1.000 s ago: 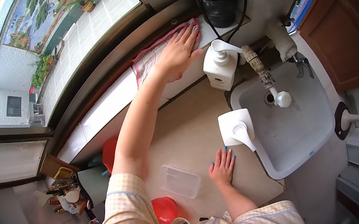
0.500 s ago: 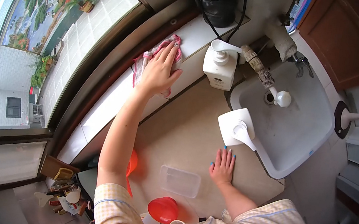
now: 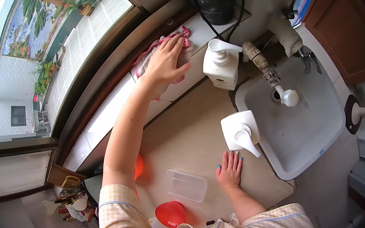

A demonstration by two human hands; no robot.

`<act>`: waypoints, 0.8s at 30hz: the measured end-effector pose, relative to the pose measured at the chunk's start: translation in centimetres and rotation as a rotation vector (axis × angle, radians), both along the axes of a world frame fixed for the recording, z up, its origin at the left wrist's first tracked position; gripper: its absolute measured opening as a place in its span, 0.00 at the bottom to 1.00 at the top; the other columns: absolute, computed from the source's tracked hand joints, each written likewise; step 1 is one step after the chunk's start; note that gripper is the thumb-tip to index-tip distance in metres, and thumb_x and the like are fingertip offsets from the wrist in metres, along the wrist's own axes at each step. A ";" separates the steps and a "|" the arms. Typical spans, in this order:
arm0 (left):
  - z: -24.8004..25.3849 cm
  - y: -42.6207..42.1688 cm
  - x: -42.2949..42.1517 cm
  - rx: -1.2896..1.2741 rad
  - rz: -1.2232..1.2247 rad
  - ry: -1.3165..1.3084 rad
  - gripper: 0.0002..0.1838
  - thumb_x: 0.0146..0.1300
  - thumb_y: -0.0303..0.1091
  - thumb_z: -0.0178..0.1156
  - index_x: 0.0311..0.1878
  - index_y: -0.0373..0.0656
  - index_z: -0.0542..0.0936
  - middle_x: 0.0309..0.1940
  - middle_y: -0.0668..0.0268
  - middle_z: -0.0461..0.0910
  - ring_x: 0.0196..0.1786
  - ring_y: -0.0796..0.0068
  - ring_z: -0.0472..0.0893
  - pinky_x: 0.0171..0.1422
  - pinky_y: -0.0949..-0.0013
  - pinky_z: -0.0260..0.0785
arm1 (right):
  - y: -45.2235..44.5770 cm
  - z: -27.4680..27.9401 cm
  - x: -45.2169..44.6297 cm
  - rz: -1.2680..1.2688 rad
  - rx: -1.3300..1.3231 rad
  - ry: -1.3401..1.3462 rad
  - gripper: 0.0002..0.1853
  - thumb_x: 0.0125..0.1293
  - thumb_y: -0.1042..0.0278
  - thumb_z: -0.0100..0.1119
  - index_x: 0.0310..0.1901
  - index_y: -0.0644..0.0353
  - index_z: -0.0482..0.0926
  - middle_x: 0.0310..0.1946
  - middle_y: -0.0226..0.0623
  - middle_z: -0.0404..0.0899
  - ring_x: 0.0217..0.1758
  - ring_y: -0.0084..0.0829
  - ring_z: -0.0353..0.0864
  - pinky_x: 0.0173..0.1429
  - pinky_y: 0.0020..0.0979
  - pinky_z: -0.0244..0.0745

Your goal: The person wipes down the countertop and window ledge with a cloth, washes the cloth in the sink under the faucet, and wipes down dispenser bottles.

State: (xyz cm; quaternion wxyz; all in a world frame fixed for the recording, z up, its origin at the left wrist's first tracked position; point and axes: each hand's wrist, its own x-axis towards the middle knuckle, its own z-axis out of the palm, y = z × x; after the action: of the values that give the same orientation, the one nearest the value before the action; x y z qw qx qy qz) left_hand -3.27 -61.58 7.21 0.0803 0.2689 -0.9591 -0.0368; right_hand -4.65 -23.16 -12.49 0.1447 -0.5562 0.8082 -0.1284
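Observation:
My left hand [image 3: 166, 62] lies on a crumpled pink-and-white cloth [image 3: 184, 57] on the white tiled window ledge. Its fingers stretch out flat over the cloth and the thumb stands apart. On the beige counter, my right hand [image 3: 230, 170] rests palm down with its fingers extended, holding nothing. Just beyond those fingertips stands a white pump bottle [image 3: 237, 122], close to the sink's edge. Another white pump bottle [image 3: 221, 67] is upright at the back of the counter, to the right of my left hand.
At the right is a grey sink [image 3: 306, 129] with a white-headed faucet [image 3: 289, 98]. A clear plastic container [image 3: 186, 185], a red bowl [image 3: 171, 214] and an orange-red item [image 3: 139, 167] sit near my body. Black containers [image 3: 213, 4] and cables occupy the ledge's far end. A window [image 3: 59, 47] borders the ledge.
The view has shifted slightly. My left hand stays on the cloth, which now looks more spread out on its left side. My right hand remains flat on the counter.

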 end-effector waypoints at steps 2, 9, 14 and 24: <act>-0.4 -0.6 -1.1 -0.058 -0.014 0.029 0.38 0.49 0.51 0.55 0.58 0.33 0.63 0.59 0.49 0.61 0.63 0.52 0.59 0.65 0.61 0.52 | 0.0 -0.1 -0.1 -0.002 -0.009 0.005 0.36 0.53 0.58 0.49 0.63 0.61 0.53 0.63 0.45 0.52 0.67 0.45 0.47 0.67 0.51 0.39; -0.8 -2.7 -3.4 -0.118 -0.016 0.083 0.37 0.49 0.52 0.54 0.56 0.32 0.65 0.57 0.48 0.63 0.60 0.52 0.62 0.64 0.61 0.53 | 0.2 0.1 0.0 -0.005 0.003 0.004 0.35 0.53 0.57 0.49 0.62 0.61 0.54 0.63 0.44 0.53 0.67 0.43 0.49 0.67 0.51 0.39; 0.6 -1.4 -1.3 -0.055 -0.057 -0.003 0.35 0.50 0.50 0.54 0.56 0.32 0.65 0.58 0.48 0.62 0.60 0.49 0.61 0.64 0.59 0.52 | 0.1 -0.2 0.0 -0.009 -0.007 -0.020 0.35 0.53 0.57 0.49 0.62 0.61 0.54 0.63 0.44 0.53 0.67 0.44 0.49 0.67 0.51 0.39; 0.0 -2.8 -3.5 -0.118 -0.033 0.024 0.36 0.50 0.53 0.55 0.54 0.30 0.67 0.57 0.49 0.64 0.55 0.53 0.66 0.62 0.62 0.56 | 0.3 0.2 -0.1 0.015 0.005 -0.017 0.36 0.52 0.58 0.50 0.63 0.62 0.53 0.63 0.47 0.52 0.67 0.48 0.47 0.67 0.51 0.39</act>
State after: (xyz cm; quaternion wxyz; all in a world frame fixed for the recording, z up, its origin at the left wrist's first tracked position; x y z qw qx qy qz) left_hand -6.78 -64.43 7.21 0.1070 0.2473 -0.9629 0.0153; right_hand -4.74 -22.86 -12.32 0.1541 -0.5609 0.8029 -0.1302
